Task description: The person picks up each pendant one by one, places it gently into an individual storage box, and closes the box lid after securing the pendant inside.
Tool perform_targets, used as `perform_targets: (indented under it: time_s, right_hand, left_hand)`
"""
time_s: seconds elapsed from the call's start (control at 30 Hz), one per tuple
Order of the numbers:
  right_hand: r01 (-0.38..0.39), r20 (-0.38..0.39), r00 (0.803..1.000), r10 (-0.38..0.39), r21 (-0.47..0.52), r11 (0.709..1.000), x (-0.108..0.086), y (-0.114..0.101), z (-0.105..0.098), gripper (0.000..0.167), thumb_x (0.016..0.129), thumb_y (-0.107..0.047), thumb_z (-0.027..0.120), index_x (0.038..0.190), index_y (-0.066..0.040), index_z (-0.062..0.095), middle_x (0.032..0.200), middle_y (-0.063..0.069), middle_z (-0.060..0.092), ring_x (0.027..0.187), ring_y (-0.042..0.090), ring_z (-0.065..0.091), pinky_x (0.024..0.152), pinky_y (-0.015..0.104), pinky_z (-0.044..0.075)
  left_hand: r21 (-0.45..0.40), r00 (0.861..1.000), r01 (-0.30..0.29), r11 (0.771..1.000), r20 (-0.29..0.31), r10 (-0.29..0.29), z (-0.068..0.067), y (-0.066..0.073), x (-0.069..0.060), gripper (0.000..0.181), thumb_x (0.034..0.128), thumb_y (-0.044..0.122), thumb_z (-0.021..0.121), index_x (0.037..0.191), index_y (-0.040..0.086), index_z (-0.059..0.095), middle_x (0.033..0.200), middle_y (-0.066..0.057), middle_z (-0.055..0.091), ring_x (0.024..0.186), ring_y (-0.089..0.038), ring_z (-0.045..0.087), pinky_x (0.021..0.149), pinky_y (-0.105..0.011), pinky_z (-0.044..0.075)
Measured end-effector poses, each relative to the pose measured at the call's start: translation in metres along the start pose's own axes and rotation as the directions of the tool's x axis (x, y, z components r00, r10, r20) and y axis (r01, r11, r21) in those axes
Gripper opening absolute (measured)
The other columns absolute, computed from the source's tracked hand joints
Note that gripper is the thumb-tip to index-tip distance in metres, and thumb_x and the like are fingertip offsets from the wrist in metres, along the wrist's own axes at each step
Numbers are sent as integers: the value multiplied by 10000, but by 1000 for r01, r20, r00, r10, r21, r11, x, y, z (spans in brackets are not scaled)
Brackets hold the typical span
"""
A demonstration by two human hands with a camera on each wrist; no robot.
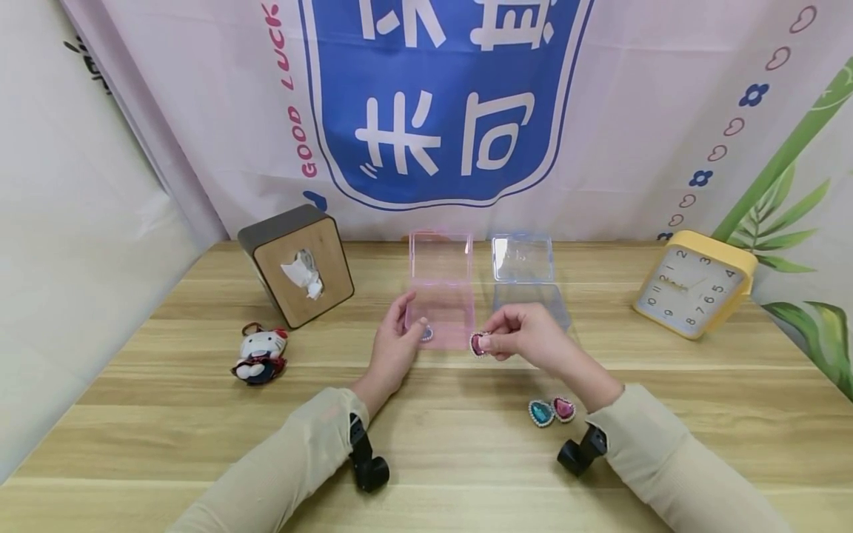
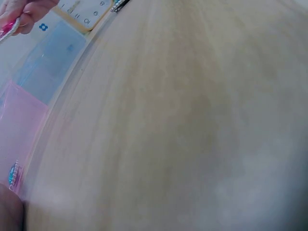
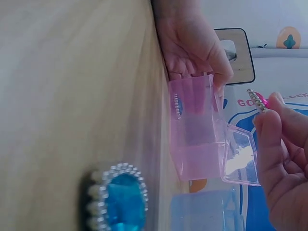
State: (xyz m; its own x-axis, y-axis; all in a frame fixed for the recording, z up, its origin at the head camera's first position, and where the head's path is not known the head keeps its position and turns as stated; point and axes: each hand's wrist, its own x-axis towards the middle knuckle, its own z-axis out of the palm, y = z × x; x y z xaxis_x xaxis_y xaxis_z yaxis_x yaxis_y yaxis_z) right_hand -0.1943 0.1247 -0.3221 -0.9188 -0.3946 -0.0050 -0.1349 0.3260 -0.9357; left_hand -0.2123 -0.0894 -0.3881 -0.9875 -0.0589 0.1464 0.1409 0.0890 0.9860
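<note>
My left hand (image 1: 393, 344) holds the near left side of an open pink see-through box (image 1: 460, 314), its thumb at the rim. Inside this box lies a blue heart-shaped gem (image 1: 426, 333) with a beaded border, also seen through the wall in the right wrist view. Between thumb and fingertips my right hand (image 1: 526, 337) pinches a pink heart-shaped gem (image 1: 477, 343) with a similar border, just right of the pink box and above the table. Behind the right hand stands an open blue see-through box (image 1: 520, 295), partly hidden by it.
A teal heart gem (image 1: 540, 413) and another pink heart gem (image 1: 563, 409) lie together near my right forearm. Left are a tissue box (image 1: 300, 266) and a plush cat charm (image 1: 260, 355). A yellow clock (image 1: 693, 285) stands right; a printed curtain (image 1: 600, 185) hangs behind.
</note>
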Motion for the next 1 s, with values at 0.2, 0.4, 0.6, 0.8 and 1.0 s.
perform_targets:
  time_s: [0.2,0.4,0.6,0.8,1.0]
  right_hand:
    - [6,-30,1000,-6,3,1000,13,-6,0,183,795,-23,696,913,92,618,698,7,633,631,101,607,628,268,577]
    - [46,-34,998,-48,-53,998,28,-9,-1,177,803,-65,703,911,53,628,714,17,633,638,103,610,659,342,580]
    - [79,-28,996,-82,-85,993,42,-9,2,154,816,-58,687,919,50,652,751,57,658,650,93,614,700,392,578]
    - [106,-3,994,-108,-153,983,56,-11,5,162,838,-30,651,972,59,670,849,145,688,727,220,651,740,447,565]
    - [203,89,979,-183,-361,910,66,-15,5,161,857,-14,616,994,16,695,902,146,705,728,231,663,685,309,575]
  left_hand:
    - [7,1000,-5,1000,-3,5,0,1,0,541,859,18,557,1376,54,400,1484,-128,314,1373,-244,270,1131,-343,246]
    - [13,1000,-11,1000,-5,11,0,0,0,541,859,22,558,1375,55,399,1483,-134,313,1372,-251,272,1132,-344,244]
    - [3,1000,-24,1000,-8,24,1,-2,1,539,851,10,556,1367,35,403,1482,-147,310,1373,-257,266,1130,-345,244]
    - [-10,1000,-14,1000,-11,14,1,-2,1,541,851,0,554,1369,40,401,1486,-153,300,1376,-258,260,1128,-347,247]
    - [-14,1000,-13,1000,-8,13,1,-2,0,541,854,1,549,1372,44,398,1491,-154,289,1382,-264,244,1133,-353,236]
